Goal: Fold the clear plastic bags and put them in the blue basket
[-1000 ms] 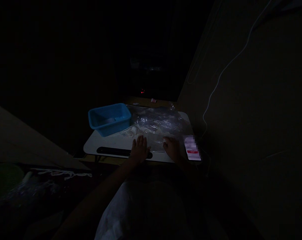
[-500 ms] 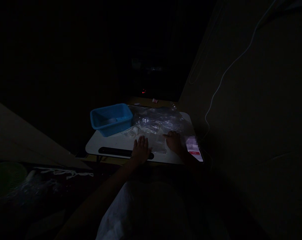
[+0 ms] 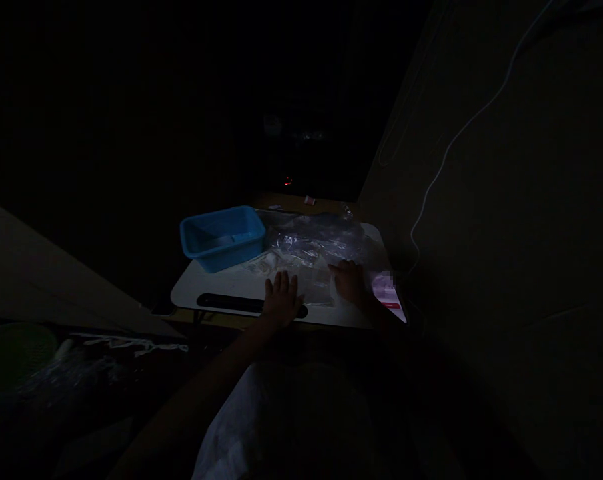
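Observation:
In the dim head view, my left hand point(image 3: 281, 300) lies palm down near the front edge of a white table point(image 3: 221, 283), fingers spread and holding nothing. A flat clear plastic bag point(image 3: 317, 288) lies between my two hands. My right hand point(image 3: 350, 283) rests at the bag's right side, one digit stretched toward the left and the others curled under. Whatever those curled fingers may grip is hidden in the dark. Behind the hands spreads a crumpled heap of clear plastic point(image 3: 311, 243). A small whitish bundle point(image 3: 265, 262) sits beyond my left hand.
A blue plastic basin point(image 3: 224, 253) stands on the table's left. At the right edge lies a lit phone point(image 3: 388, 293). A black slot point(image 3: 231, 303) runs along the front. A white cable point(image 3: 446, 150) hangs by the right wall, and a green basket point(image 3: 16, 357) is at lower left.
My right hand has shifted very slightly to the right. My left hand stays flat in nearly the same place, and the bag looks almost unchanged.

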